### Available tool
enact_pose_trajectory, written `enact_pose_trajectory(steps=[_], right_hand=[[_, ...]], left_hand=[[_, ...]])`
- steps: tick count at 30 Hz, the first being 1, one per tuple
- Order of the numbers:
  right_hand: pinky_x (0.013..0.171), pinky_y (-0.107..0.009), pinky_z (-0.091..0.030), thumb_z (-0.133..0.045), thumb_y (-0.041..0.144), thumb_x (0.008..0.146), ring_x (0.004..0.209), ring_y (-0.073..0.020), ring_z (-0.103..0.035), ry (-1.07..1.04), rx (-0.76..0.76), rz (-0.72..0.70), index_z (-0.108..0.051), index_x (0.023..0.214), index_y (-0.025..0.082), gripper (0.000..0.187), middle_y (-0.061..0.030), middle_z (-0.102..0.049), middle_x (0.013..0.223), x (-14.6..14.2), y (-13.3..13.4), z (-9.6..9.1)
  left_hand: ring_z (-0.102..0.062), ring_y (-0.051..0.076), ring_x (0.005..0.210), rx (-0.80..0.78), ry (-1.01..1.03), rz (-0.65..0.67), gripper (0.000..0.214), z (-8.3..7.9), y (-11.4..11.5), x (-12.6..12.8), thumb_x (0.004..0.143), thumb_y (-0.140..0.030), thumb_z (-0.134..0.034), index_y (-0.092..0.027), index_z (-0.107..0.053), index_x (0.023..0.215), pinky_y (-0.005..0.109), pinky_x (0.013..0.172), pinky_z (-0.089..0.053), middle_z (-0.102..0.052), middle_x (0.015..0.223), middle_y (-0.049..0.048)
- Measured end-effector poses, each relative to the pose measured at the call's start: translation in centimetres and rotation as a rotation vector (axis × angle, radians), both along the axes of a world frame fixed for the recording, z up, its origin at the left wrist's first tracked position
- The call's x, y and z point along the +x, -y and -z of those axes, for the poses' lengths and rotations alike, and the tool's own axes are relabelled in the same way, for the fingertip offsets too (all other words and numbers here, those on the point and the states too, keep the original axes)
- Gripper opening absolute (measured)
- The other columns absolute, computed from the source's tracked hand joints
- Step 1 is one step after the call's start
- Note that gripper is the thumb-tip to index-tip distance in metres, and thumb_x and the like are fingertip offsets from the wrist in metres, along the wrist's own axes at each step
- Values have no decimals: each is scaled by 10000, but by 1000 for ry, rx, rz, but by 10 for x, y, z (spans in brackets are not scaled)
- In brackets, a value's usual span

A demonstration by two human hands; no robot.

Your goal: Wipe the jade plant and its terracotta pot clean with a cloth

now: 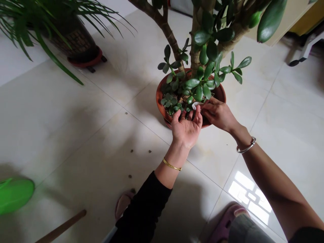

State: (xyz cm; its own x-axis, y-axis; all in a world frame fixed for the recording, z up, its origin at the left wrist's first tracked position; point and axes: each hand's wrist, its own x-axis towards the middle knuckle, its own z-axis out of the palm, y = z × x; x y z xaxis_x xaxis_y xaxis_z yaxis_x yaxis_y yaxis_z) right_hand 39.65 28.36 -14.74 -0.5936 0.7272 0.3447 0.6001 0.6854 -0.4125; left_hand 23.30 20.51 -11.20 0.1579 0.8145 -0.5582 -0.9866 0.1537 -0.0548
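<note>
Head cam feed, here's what I had on my screen. Two hands, both the wearer's, sat right at the near rim of one red clay pot (159, 92) holding one thick-trunked jade plant (194, 54), with the pot at 12 o'clock from them.

The right hand (217, 114) came in from 3 o'clock, closed in a pinch on one small white scrap (194, 105), which sat at the pot's near edge, over the soil. I couldn't tell what the scrap was made of. The left hand (186, 131) was open, palm up, fingers spread, its fingertips just beside the scrap. One gold bangle (172, 164) was on the left wrist, one silver bangle (246, 145) on the right, and the left arm had one black sleeve (141, 209).

Around them on the tile floor (76, 135): a second pot (73, 42) with long spiky leaves on a red saucer (84, 59) at 10 o'clock, one green plastic thing (15, 195) at 8, one wooden handle (63, 226) at 7, about four dark specks (131, 151) at 8, and two slippers (124, 204) toward 6.
</note>
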Motion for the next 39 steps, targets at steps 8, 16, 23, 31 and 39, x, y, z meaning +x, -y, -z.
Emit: enact_pose_trajectory(steps=[8, 16, 23, 31, 39], right_hand=[[820, -347, -575, -459, 389, 1057, 1032, -253, -684, 151, 27, 19, -784, 1184, 241, 379, -123, -705, 1125, -9, 6, -4], [819, -333, -564, -464, 337, 1052, 1013, -236, -681, 152, 59, 3, -789, 1153, 243, 353, -109, -703, 1109, -8, 5, -1], [782, -341, -544, -434, 399, 1065, 981, -241, -675, 160, 52, -4, -774, 1205, 244, 398, -121, -705, 1121, -8, 4, 1], [826, -329, -566, -436, 341, 1063, 1073, -249, -677, 177, 92, 73, -698, 1375, 245, 418, -133, -701, 1226, -12, 6, 1], [826, -350, -574, -415, 335, 1067, 1031, -257, -677, 181, 93, 53, -718, 1338, 235, 418, -133, -699, 1134, -11, 5, 0]], left_hand=[[-718, 203, 1168, -20, -8, 4, 198, -2, -10, 1, 1045, -329, -486, -216, -596, 1163, 223, 742, -600, -673, 1263, 104], [-728, 134, 971, -25, 53, -2, 247, 3, -22, 2, 1041, -304, -500, -195, -597, 1241, 176, 701, -573, -692, 1164, 92], [-725, 145, 871, -44, -24, -27, 235, 3, -23, 3, 1026, -287, -492, -184, -615, 1198, 202, 612, -562, -694, 1113, 109], [-707, 127, 824, -32, 0, -29, 171, 4, -21, 2, 1033, -292, -497, -182, -616, 1086, 184, 587, -545, -684, 1055, 90], [-735, 183, 1049, -27, -5, -24, 245, 3, -20, 1, 1024, -291, -501, -184, -627, 1204, 200, 647, -566, -696, 1232, 125]])
